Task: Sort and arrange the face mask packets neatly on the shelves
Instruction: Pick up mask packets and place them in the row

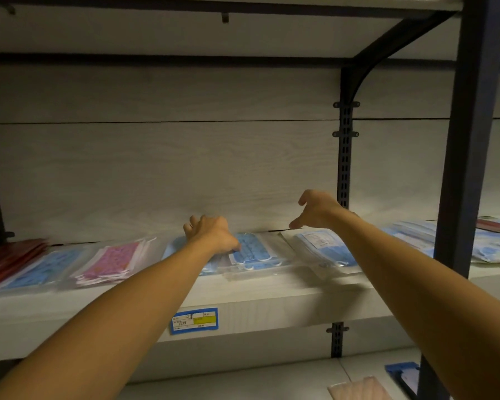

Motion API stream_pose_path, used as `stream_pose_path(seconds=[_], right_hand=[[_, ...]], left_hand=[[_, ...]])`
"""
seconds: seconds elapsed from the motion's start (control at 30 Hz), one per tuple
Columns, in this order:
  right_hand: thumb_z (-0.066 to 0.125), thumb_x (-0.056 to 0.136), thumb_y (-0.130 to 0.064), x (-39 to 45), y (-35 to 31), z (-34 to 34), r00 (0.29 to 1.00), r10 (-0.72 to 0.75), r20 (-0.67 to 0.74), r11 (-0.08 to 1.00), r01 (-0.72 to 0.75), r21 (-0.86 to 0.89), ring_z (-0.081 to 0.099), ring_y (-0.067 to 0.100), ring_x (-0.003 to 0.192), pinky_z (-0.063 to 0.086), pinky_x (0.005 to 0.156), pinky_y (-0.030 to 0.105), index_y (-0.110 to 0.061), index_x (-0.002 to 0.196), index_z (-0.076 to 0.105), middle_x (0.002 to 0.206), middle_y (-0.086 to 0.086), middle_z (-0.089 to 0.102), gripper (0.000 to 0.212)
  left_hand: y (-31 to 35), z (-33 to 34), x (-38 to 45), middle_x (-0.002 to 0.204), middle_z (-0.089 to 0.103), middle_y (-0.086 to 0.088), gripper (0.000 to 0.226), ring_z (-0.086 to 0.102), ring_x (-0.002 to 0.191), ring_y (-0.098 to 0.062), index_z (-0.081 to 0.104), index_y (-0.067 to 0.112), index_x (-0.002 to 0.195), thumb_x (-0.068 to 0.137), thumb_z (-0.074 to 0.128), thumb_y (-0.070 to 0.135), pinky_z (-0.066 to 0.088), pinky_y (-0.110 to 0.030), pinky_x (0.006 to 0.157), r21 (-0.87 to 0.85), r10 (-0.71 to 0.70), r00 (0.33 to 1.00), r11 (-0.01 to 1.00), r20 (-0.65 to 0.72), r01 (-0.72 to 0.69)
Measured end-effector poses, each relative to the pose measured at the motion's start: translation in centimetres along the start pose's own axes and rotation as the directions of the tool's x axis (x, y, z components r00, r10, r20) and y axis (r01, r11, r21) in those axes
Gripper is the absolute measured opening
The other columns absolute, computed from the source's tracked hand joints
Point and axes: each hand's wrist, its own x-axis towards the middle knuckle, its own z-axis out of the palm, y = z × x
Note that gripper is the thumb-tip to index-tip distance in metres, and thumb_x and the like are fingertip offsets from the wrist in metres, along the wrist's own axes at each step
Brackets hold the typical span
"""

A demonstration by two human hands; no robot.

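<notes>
While the left hand (pixel 214 235) grips the blue mask packet (pixel 254 251) mid-shelf (pixel 272 295), the right hand (pixel 315 210) hovers loosely open, empty, at 2 o'clock — prob. mid-straightening; next needs squaring w/ the neighbouring stack (pixel 324 249).

Red packets (pixel 10 259) are seen at far left, then plain blue ones (pixel 48 265), a pink patterned stack (pixel 114 262), more blue masks (pixel 253 251) mid-frame. Pale woodgrain shelf (pixel 272 298), blue-and-yellow price tag (pixel 194 321), dark uprights (pixel 471 140).

above packets (pixel 251 252): open to upper shelf (pixel 185 57) | right: dark upright post (pixel 471 134) blocks
</notes>
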Motion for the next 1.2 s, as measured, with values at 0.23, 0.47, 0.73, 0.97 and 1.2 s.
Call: stream_pose_path(seconds=[0.23, 0.47, 0.73, 0.97, 1.2], right_hand=[[0.078, 0.084, -0.039, -0.1, 1.1, 1.8, 0.994, -0.101, -0.033, 0.990, 0.097, -0.099, 0.059, 0.030, 0.112, 0.053, 0.088, 0.037, -0.010, 0.136, 0.053, 0.127, 0.013, 0.060, 0.064], [0.069, 0.090, -0.041, -1.8, 1.3, 2.4, 0.993, -0.118, 0.010, 0.971, 0.118, -0.210, 0.060, 0.031, 0.105, 0.055, 0.089, 0.042, -0.009, 0.131, 0.054, 0.123, 0.014, 0.061, 0.054], [0.062, 0.093, -0.036, -6.0, 0.9, 0.3, 0.990, -0.141, 0.028, 0.960, 0.144, -0.241, 0.061, 0.032, 0.100, 0.056, 0.089, 0.044, -0.007, 0.128, 0.056, 0.120, 0.015, 0.061, 0.045], [0.060, 0.095, -0.029, -11.9, 0.2, -1.5, 0.978, -0.203, 0.044, 0.931, 0.207, -0.300, 0.060, 0.029, 0.097, 0.057, 0.086, 0.040, -0.008, 0.127, 0.056, 0.119, 0.013, 0.062, 0.039], [0.061, 0.093, -0.024, -18.5, 1.6, -2.6, 0.973, -0.232, -0.004, 0.929, 0.220, -0.299, 0.060, 0.028, 0.091, 0.057, 0.081, 0.042, -0.008, 0.119, 0.055, 0.110, 0.012, 0.061, 0.031]], left_hand=[[-0.2, -0.1, 0.2, 0.127, 0.060, -0.009, 0.048, 0.048, 0.122, -0.033, 0.065, 0.019, 0.113, 0.088, 0.059, 0.059, 0.037, -0.040, 0.095, 0.050, 0.089, 0.996, 0.995, -0.020, -0.088], [-1.0, -0.1, -2.2, 0.123, 0.068, -0.008, 0.036, 0.061, 0.110, -0.030, 0.071, 0.018, 0.116, 0.096, 0.055, 0.044, 0.047, -0.035, 0.091, 0.096, 0.206, 0.976, 0.975, -0.070, -0.199], [-1.6, -3.1, -7.0, 0.114, 0.068, -0.007, 0.027, 0.064, 0.097, -0.026, 0.069, 0.016, 0.115, 0.098, 0.056, 0.032, 0.056, -0.039, 0.086, 0.084, 0.251, 0.958, 0.967, -0.139, -0.242], [-1.3, -5.0, -13.2, 0.115, 0.066, -0.003, 0.026, 0.062, 0.098, -0.024, 0.065, 0.020, 0.118, 0.097, 0.053, 0.030, 0.056, -0.040, 0.084, 0.049, 0.254, 0.947, 0.967, -0.197, -0.249], [0.1, -4.5, -19.7, 0.116, 0.065, -0.004, 0.024, 0.061, 0.101, -0.027, 0.066, 0.019, 0.114, 0.095, 0.052, 0.026, 0.055, -0.040, 0.083, 0.032, 0.262, 0.945, 0.965, -0.196, -0.261]])
